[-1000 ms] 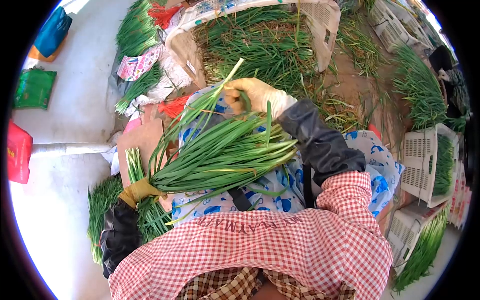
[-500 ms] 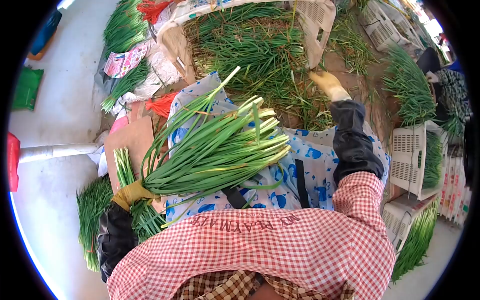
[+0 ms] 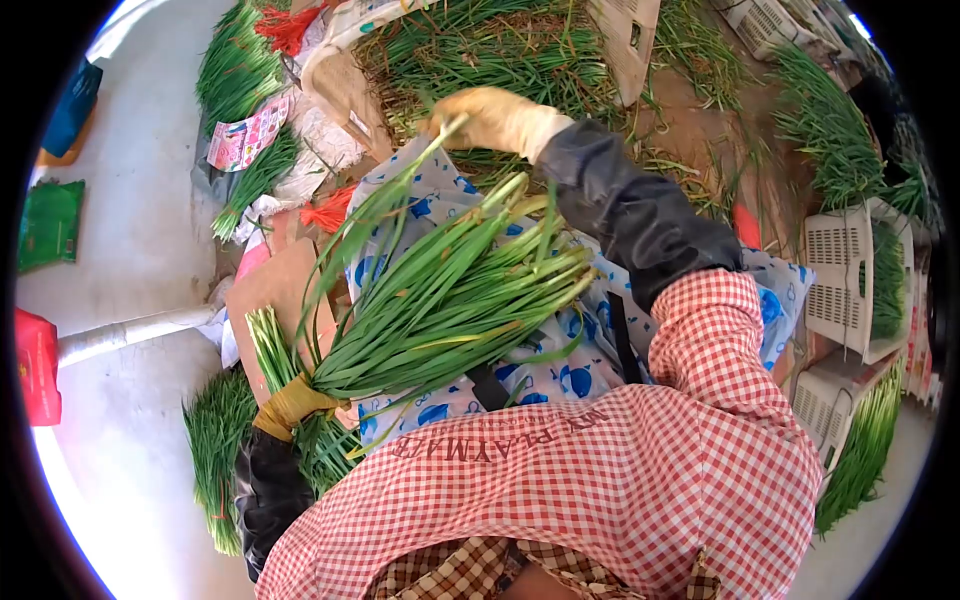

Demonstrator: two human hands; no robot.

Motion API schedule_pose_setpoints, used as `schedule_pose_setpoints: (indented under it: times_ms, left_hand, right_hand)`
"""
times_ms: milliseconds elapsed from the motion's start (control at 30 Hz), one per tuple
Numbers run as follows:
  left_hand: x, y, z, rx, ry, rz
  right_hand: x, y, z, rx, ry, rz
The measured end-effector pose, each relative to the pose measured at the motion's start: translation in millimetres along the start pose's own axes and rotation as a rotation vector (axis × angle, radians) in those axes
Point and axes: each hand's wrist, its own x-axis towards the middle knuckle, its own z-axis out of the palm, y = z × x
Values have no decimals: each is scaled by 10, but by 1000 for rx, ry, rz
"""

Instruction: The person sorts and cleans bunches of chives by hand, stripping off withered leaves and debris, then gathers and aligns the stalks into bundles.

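A large bunch of long green stalks (image 3: 450, 300) with pale ends lies over the blue-patterned plastic apron on my lap. My left hand (image 3: 293, 405), in a yellowish glove, is closed round the leafy end of this bunch. At the pale tip of a few stalks that stand apart from the rest, my right hand (image 3: 485, 115), in a pale glove, reaches in from the right with bent fingers. Its fingertips are blurred, so whether they grip the tip cannot be made out. Both forearms wear black sleeves.
Ahead stands a white plastic frame (image 3: 628, 45) around a heap of loose green stalks (image 3: 500, 60). A flat brown board (image 3: 285, 290) lies left of my lap, beside more bunches. White crates (image 3: 835, 285) with greens are at the right. Red ties (image 3: 328, 208) lie front left.
My right hand went from near the bunch out to the right by the frame's edge, then came back left to the tip of the stalks. My left hand still holds the bunch.
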Motion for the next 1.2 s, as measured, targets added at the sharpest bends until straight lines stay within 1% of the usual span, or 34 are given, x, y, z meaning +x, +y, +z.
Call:
schedule_pose_setpoints:
  times_ms: [33, 67, 100, 133, 167, 200, 267, 300, 333, 367, 400, 433, 467, 500, 533, 600, 633, 667, 700, 733, 767, 800, 833, 867, 900, 933, 967, 1000, 1033, 1067, 1100, 1133, 1200]
  left_hand:
    - [10, -18, 26, -7, -1, 20]
    - [15, -44, 36, -13, -3, 40]
    - [18, -86, 21, -20, -2, 45]
    - [9, -136, -5, -47, -34, 17]
    - [-12, -183, -21, -74, -66, -10]
    - [-70, -340, 35, -146, -70, 68]
    - [-139, -259, 56, -112, -65, -54]
    - [-51, -313, 25, -60, -43, -40]
    - [28, -423, 6, -11, -31, -51]
    - [23, -450, -17, -23, -64, -54]
    - [12, -434, -21, -17, -65, -64]
    - [12, -397, -9, -47, -61, -33]
    - [25, -366, 20, -77, -57, -2]
    - [-1, -362, 86, -186, -71, 71]
    - [117, -564, 67, -237, -101, 34]
    - [171, -490, 258, -310, -74, -48]
    - [311, -646, 294, -292, -97, -76]
    - [346, -762, 368, -269, -109, -104]
    - [377, -795, 434, -321, -86, -104]
    - [407, -828, 501, -374, -63, -104]
    - [409, -866, 580, -415, -40, -102]
    - [397, -926, 655, -451, -33, -102]
    - [364, -988, 731, -485, -31, -103]
    - [342, -1037, 812, -513, -32, -106]
    - [343, -1051, 882, -532, -31, -107]
    - [355, -1062, 964, -554, -32, -108]
    - [374, -1044, 1034, -573, -33, -102]
    - [399, -1020, 1054, -586, -35, -97]
    - [389, -1014, 1053, -609, -38, -98]
    - [361, -1010, 1050, -632, -42, -93]
    - [338, -994, 994, -646, -49, -86]
    - [313, -972, 949, -658, -58, -80]
    - [266, -875, 830, -692, -73, -85]
  right_hand:
    - [7, -21, -134, 312, 58, -47]
    - [-43, -106, -210, 472, 154, -99]
    - [49, -62, -653, 635, 193, -205]
    - [-116, -195, -866, 438, 377, -322]
    - [-399, -342, -825, 416, 648, -406]
    - [-369, -174, -1272, 41, 880, -392]
    - [-644, -549, -787, -783, 693, 18]
    - [-564, -547, -454, -868, 521, 163]
    - [-560, -449, -41, -1094, 333, 231]
    - [-556, -355, 372, -1307, 134, 256]
    - [-644, -400, 866, -1421, 2, 328]
    - [-561, -168, 892, -1466, -236, 97]
    - [-460, 14, 965, -1380, -210, 64]
    - [-400, 126, 963, -1341, -167, 2]
    - [-330, 208, 893, -1302, -122, -58]
    - [-241, 235, 693, -918, -170, -125]
    - [-289, 231, 602, -780, -140, -132]
    - [-305, 197, 517, -743, -20, -183]
    - [-153, 185, 257, -622, -38, -213]
    - [-165, 23, -15, -743, -14, -380]
    - [-236, -99, -297, -825, 121, -487]
    - [-176, -244, -542, -254, 413, -244]
    - [-256, -312, -865, -177, 605, -323]
    - [-351, -216, -1333, -138, 772, -476]
    - [-717, -192, -1925, -597, 825, -435]
    - [-1043, -197, -2316, -1057, 855, -372]
    - [-1436, -393, -1833, -996, 801, -128]
    - [-1510, -336, -1833, -1033, 813, 78]
    - [-1586, -333, -1547, -958, 683, 126]
    - [-1572, -253, -1103, -872, 436, 37]
    - [-1440, -164, -818, -842, 218, 125]
    - [-1449, -116, -390, -778, 15, 45]
    - [-1161, 502, 3, -848, -8, -190]
